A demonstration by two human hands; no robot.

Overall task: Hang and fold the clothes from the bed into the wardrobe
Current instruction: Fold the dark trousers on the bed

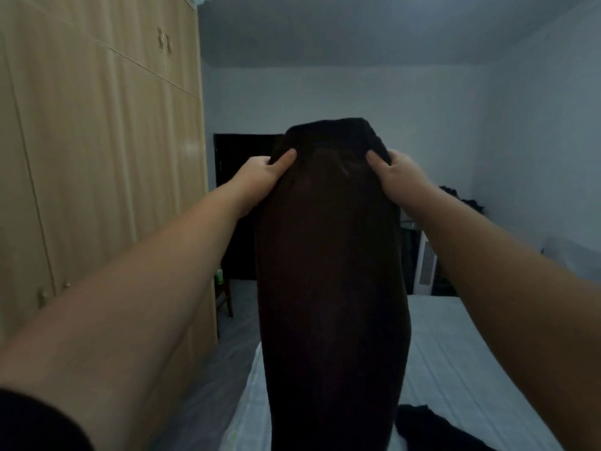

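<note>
Dark garment hangs lengthwise near the camera, held up above the white bed, left hand and right hand pinching its top corners with thumbs in front. Another dark cloth lies on the bed at near right. Closed wooden wardrobe stands left; pale walls lie far behind.

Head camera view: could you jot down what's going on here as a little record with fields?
held item: dark garment, hanging lengthwise in front of the person
left hand: grips the garment's upper left edge
right hand: grips its upper right edge
below: bed with a light sheet, another dark garment lying on it
left side: wooden wardrobe, doors shut
lighting: dim
</note>
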